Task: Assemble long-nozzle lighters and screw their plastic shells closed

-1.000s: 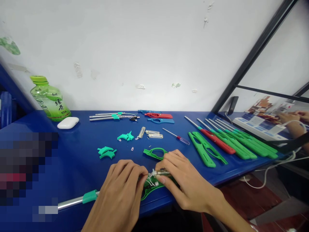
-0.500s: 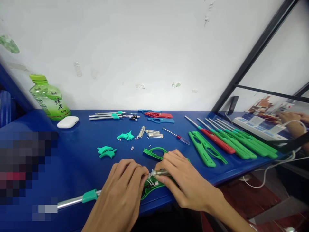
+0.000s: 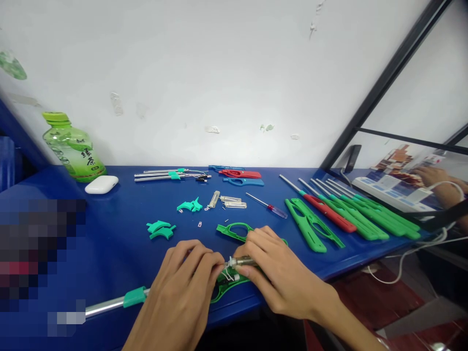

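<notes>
My right hand (image 3: 281, 275) grips a clear lighter fuel tank (image 3: 244, 261) between thumb and fingers, its white valve end pointing left. At that valve end, the fingers of my left hand (image 3: 183, 285) are pinched together; what lies between them is too small to make out. Under both hands lies a green lighter casing half (image 3: 218, 294), with white wires (image 3: 228, 275) and a black part inside. A metal tube (image 3: 106, 307) with a teal trigger (image 3: 134, 297) on it runs out to the left beneath my left hand. Beyond my right hand rests another green casing half (image 3: 234, 229), partly covered.
Teal triggers (image 3: 161, 230), clear tanks (image 3: 234, 201) and a screwdriver (image 3: 272, 208) lie ahead. Farther back are metal tubes with wires (image 3: 157, 177) and red and blue casings (image 3: 243, 174). Assembled lighters (image 3: 331, 214) line the right; a bottle (image 3: 75, 151) and white case (image 3: 102, 185) stand left.
My left hand has shifted very slightly left, and the view has moved a touch. Both hands keep nearly the same pose at the fuel tank's valve end.
</notes>
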{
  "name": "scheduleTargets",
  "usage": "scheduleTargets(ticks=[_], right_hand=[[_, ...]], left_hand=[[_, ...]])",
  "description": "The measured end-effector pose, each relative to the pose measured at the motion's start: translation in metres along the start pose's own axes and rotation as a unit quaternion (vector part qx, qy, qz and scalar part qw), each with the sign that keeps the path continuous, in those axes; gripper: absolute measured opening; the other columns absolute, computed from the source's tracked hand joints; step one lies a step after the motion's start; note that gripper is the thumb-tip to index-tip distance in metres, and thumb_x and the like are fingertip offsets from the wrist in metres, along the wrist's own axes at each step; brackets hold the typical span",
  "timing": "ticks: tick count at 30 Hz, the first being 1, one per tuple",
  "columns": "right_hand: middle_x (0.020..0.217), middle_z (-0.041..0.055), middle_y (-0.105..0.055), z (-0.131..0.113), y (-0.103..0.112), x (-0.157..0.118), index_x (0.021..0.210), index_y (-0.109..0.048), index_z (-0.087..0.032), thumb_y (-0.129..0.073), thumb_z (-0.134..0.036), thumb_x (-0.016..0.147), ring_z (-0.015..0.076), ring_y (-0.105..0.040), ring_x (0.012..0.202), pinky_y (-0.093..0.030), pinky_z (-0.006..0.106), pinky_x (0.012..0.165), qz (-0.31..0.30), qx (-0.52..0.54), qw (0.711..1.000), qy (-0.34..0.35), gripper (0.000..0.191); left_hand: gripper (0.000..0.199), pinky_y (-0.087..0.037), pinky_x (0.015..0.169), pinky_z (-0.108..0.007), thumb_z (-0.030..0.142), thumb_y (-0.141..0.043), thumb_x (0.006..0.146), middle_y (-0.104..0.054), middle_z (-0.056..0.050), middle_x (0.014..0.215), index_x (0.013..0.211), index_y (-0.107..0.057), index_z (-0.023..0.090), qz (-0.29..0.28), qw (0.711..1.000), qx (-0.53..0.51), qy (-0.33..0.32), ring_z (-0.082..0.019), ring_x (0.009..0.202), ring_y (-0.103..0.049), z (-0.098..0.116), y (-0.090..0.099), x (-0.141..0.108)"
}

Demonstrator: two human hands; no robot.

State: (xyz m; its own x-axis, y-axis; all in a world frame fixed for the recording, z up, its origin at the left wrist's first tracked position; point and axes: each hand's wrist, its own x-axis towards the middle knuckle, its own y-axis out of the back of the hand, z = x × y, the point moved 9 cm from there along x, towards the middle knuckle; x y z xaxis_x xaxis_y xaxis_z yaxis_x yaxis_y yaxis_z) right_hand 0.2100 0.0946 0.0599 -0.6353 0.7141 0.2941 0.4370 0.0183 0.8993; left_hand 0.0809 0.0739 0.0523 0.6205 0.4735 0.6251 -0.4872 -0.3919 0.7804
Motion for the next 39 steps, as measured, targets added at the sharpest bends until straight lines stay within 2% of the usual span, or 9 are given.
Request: scheduleTargets(ticks=[12, 20, 24, 29, 33, 39], right_hand=[[0.098, 0.0029, -0.059, -0.003, -0.001, 0.001, 0.107, -0.057, -0.020, -0.045, -0.022, 0.112, 0.0205, -0.051, 0.088, -0.036, 0.038, 0.085, -0.003, -0.016, 1.000, 0.012, 0.013], [0.105, 0.0004, -0.071, 0.011, 0.011, -0.003, 0.124, -0.064, -0.026, -0.058, -0.031, 0.111, 0.0202, -0.059, 0.095, -0.037, 0.038, 0.091, 0.081, 0.027, 0.996, -0.020, 0.016], [0.103, -0.0032, -0.075, 0.012, 0.014, -0.004, 0.113, -0.065, -0.025, -0.064, -0.029, 0.108, 0.0174, -0.061, 0.091, -0.038, 0.036, 0.090, 0.105, 0.063, 0.992, -0.023, 0.006], [0.106, -0.0027, -0.074, 0.014, 0.014, -0.008, 0.109, -0.068, -0.027, -0.064, -0.030, 0.108, 0.0187, -0.063, 0.099, -0.038, 0.036, 0.093, 0.092, 0.050, 0.994, -0.041, 0.005], [0.108, -0.0025, -0.075, 0.016, 0.010, -0.011, 0.113, -0.069, -0.029, -0.062, -0.031, 0.110, 0.0190, -0.063, 0.102, -0.038, 0.036, 0.095, 0.074, 0.043, 0.996, -0.040, 0.009], [0.109, -0.0026, -0.075, 0.017, 0.006, -0.015, 0.120, -0.071, -0.030, -0.063, -0.031, 0.109, 0.0184, -0.063, 0.103, -0.040, 0.037, 0.093, 0.066, 0.041, 0.997, -0.016, 0.013]], left_hand=[[0.024, -0.046, 0.098, -0.043, 0.007, -0.048, 0.106, -0.069, -0.005, 0.111, 0.118, -0.067, 0.017, -0.005, 0.999, -0.027, 0.026, -0.025, 0.111, -0.055, -0.002, 0.000, -0.001], [0.029, -0.046, 0.106, -0.044, 0.014, -0.053, 0.107, -0.071, -0.008, 0.124, 0.134, -0.065, 0.015, 0.036, 0.999, 0.013, 0.038, -0.027, 0.122, -0.057, 0.002, 0.014, -0.002], [0.030, -0.046, 0.107, -0.039, 0.018, -0.054, 0.107, -0.072, -0.005, 0.124, 0.134, -0.067, 0.021, 0.018, 0.998, -0.021, 0.055, -0.025, 0.124, -0.058, 0.001, 0.010, -0.006], [0.027, -0.047, 0.105, -0.036, 0.017, -0.053, 0.107, -0.073, -0.001, 0.120, 0.128, -0.069, 0.022, 0.006, 0.998, -0.041, 0.056, -0.022, 0.117, -0.060, -0.001, 0.007, -0.007], [0.024, -0.050, 0.099, -0.034, 0.014, -0.053, 0.106, -0.073, -0.001, 0.114, 0.121, -0.070, 0.021, 0.013, 0.997, -0.049, 0.061, -0.020, 0.111, -0.061, -0.001, 0.008, -0.005], [0.028, -0.053, 0.095, -0.035, 0.015, -0.049, 0.107, -0.073, -0.002, 0.112, 0.122, -0.072, 0.022, -0.003, 0.997, -0.054, 0.057, -0.021, 0.107, -0.062, -0.001, 0.004, -0.006]])
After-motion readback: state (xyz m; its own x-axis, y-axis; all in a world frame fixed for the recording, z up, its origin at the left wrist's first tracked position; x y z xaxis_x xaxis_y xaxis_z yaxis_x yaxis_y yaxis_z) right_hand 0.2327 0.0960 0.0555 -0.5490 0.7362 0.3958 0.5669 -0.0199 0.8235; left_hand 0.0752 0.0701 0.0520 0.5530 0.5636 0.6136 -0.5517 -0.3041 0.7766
